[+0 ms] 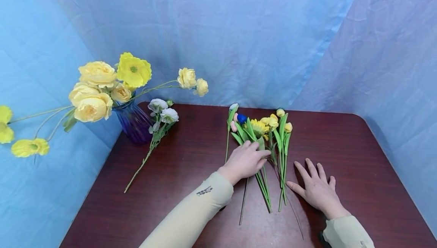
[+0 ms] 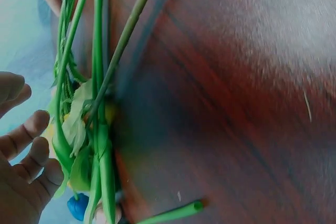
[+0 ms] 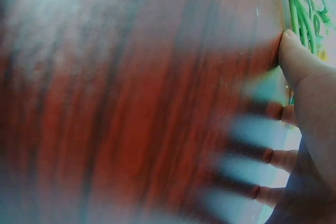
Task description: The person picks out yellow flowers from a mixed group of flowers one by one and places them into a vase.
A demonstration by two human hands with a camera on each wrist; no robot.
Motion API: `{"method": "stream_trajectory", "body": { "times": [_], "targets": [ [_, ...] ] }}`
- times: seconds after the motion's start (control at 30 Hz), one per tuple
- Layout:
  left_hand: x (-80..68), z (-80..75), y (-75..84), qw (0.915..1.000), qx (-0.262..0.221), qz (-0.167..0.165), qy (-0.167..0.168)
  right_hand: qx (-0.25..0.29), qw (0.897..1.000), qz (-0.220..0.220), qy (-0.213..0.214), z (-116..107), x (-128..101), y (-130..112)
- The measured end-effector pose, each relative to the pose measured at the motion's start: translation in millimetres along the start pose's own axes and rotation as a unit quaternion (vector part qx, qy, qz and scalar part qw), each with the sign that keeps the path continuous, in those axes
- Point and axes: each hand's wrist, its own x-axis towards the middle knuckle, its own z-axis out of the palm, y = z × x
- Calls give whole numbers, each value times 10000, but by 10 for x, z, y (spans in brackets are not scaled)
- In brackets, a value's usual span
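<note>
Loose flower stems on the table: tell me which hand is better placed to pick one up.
Left. The left hand already lies over the loose flower stems, fingers relaxed. The right hand rests flat on the table beside them, fingers spread, apparently touching none.

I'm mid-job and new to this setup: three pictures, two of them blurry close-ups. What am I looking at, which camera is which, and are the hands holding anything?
No machine here: a person works with two bare hands. The big picture comes from a head camera looking down at a dark wooden table. The two close-ups come from cameras worn on the wrists, so they are near and blurred.

The left hand rests on a bunch of loose flowers with green stems; its wrist view shows those stems beside relaxed fingers. I cannot see it gripping any. The right hand lies flat on the table, fingers spread, next to the stems, holding nothing.

To the left stand a purple vase of yellow flowers and one white flower stem lying on the table.
</note>
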Motion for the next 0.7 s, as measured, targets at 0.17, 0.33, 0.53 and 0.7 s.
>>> {"method": "stream_trajectory", "body": {
  "times": [0.17, 0.33, 0.53, 0.7],
  "targets": [
    [31, 67, 29, 9981, -100, -260, -549, 21, 10000, 4, 7, 1, -4, -10],
    [-13, 102, -36, 9979, -388, -374, -362, 69, 10000, 12, 3, -3, -8, -18],
    [-78, 106, -160, 9948, -715, -718, 143, 175, 9998, 9, -10, 0, -10, -23],
    [-124, 85, -235, 9856, -1183, -1180, 252, 160, 9999, 34, -13, -8, -12, -28]
  ]
}}
